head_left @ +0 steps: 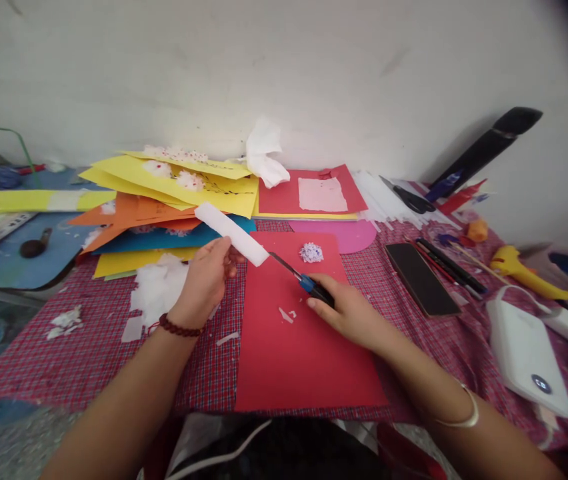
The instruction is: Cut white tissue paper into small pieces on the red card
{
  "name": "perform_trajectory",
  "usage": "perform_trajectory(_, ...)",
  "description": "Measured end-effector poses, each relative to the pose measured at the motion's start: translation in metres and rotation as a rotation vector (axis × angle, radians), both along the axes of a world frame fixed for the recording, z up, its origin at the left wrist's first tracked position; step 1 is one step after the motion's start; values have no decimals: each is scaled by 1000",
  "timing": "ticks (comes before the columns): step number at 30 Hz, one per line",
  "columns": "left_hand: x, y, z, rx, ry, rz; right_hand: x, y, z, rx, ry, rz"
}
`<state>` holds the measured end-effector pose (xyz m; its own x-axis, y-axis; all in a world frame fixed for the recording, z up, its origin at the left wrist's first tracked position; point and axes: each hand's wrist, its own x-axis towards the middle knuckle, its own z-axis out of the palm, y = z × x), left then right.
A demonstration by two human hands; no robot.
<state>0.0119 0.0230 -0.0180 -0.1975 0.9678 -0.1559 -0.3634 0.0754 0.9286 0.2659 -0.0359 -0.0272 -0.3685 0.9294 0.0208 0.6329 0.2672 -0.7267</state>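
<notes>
My left hand (pixel 210 273) is closed around the lower edge of a folded white paper strip (pixel 231 235), which slants down to the right in the air. In my right hand (pixel 347 308) is a pair of scissors (pixel 309 283) with a blue and black handle, its thin blade pointing up-left at the strip's right end. Whether the blades are apart is too small to tell. Beneath both hands lies a red paper sheet (pixel 309 360), bearing a crumpled white-and-purple paper flower (pixel 311 252) near its top and a few paper scraps (pixel 287 315).
Yellow sheets (pixel 179 179) with paper blossoms are stacked behind my left hand, with white tissue (pixel 159 290) in front. On the right lie a phone (pixel 421 279), pens (pixel 449 267), a second pair of scissors (pixel 411 199), a yellow glue gun (pixel 527 273) and a white power bank (pixel 529 357).
</notes>
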Motion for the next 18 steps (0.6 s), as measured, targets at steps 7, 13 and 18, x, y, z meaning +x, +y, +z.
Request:
perform_trajectory(7, 6, -4, -1, 108, 106, -14, -3, -2, 3, 121, -215, -12)
perform_trajectory(13, 6, -6, 9, 104, -61, 15, -7, -5, 4, 251, -316, 70)
perform_trajectory(18, 15, -14, 6, 138, 93, -43, -23, -10, 13, 383, -2, -11)
